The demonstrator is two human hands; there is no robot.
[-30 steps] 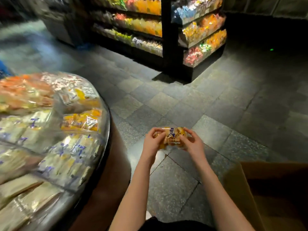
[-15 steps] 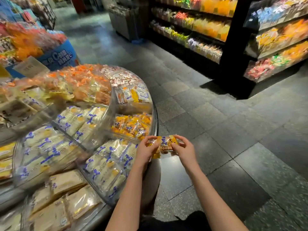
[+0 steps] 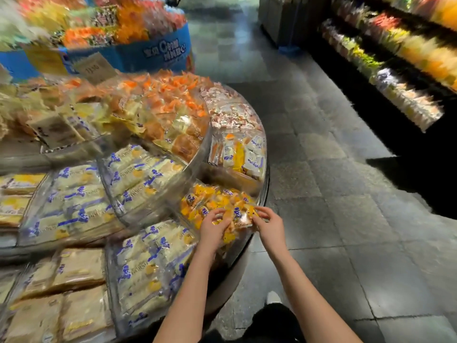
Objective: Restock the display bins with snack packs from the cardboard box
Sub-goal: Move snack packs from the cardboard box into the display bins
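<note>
A round display stand holds clear bins (image 3: 264, 191) of snack packs. The bin at its right front edge is filled with small yellow-orange packs (image 3: 197, 201). Over that bin my left hand (image 3: 212, 227) and my right hand (image 3: 268, 225) together hold a yellow-orange snack pack with blue lettering (image 3: 238, 217), each hand pinching one end with curled fingers. The pack lies down among the others in the bin. The cardboard box is out of view.
Neighbouring bins hold pale packs with blue print (image 3: 138, 174) and flat tan packs (image 3: 79, 268). A blue promotional stand (image 3: 148, 53) is behind. Dark shelving with snacks (image 3: 395, 78) runs along the right. Grey tiled floor (image 3: 321, 169) lies between. My shoe (image 3: 273, 297) is near the stand's base.
The view swung left from the floor and box to the display stand. Both hands carried the pack forward and lowered it into the bin of yellow-orange packs.
</note>
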